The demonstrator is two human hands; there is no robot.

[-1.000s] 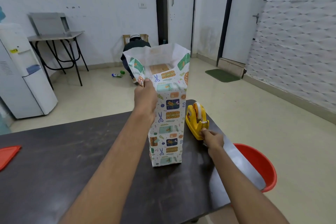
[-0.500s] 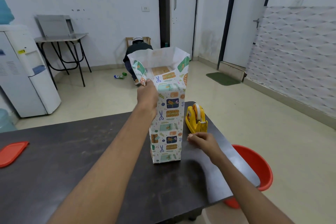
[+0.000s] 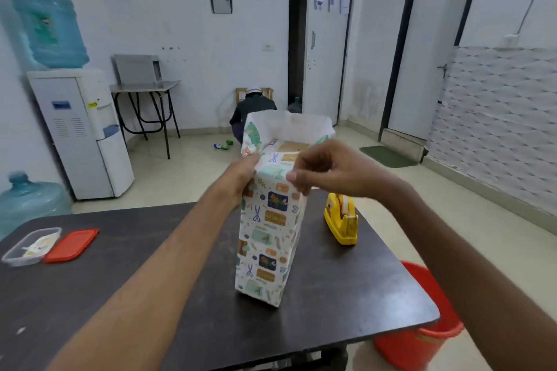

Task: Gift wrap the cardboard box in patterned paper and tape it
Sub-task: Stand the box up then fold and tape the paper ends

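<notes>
Dark tabletop (image 3: 120, 280), seen from above, with the cardboard box (image 3: 294, 146) stood on end near its middle. The box is sleeved in patterned paper (image 3: 268, 235), whose top is left open as a collar above the brown end of the box. The collar's left edge is gripped by the left hand (image 3: 241, 178), fingers curled round it. The right hand (image 3: 325, 169) is held at the upper right corner with fingertips drawn together; whether tape or the paper itself is pinched cannot be told. The step in hand is judged to be the closing of the top end, its flaps not yet folded. For the next move, the collar would need to be creased flat onto the box and taped. A yellow tape dispenser (image 3: 342, 220) is set near the box on the right. A clear container (image 3: 30, 245) and a red lid (image 3: 72, 244) lie well apart to the left. A red bucket (image 3: 422, 340) is seen below the table's right edge. Beyond are shown a water dispenser (image 3: 81, 129), a spare bottle (image 3: 27, 202) and a crouched person (image 3: 253, 105) by the far wall.
</notes>
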